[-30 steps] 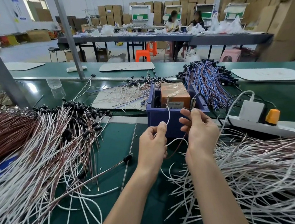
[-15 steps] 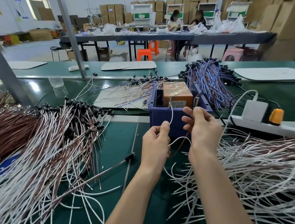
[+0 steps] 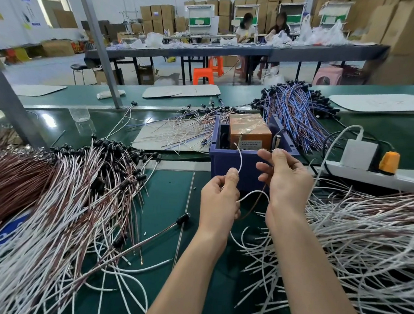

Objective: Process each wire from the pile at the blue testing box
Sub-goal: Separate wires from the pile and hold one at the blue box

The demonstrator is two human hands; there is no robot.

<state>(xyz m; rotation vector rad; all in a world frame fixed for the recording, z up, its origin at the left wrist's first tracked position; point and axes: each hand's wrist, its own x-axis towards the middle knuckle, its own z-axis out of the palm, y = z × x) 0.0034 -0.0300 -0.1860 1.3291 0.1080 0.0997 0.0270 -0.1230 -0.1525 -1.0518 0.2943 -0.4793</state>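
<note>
Both hands on one wire, held at the front of the blue testing box (image 3: 225, 164).

Left hand (image 3: 219, 197) pinches the white lead (image 3: 241, 159) between thumb and forefinger. Its free end arcs up over the box's front wall, with the tip just short of the orange block (image 3: 248, 131) inside. Right hand (image 3: 286, 180) has its fingers curled, pinching the thin brown lead (image 3: 259, 200) up at the box rim near an upright metal pin (image 3: 277, 141) (can't tell if wire and pin touch). White slack loops between the two hands. The box sits on the green counter (image 3: 168, 196). The pile of white wires (image 3: 368, 231) is to its right, the black-tipped white and brown wires (image 3: 61, 195) to its left, and the blue-and-red bundle (image 3: 296, 114) behind. The power strip (image 3: 373, 173) is just right of the box.
</note>
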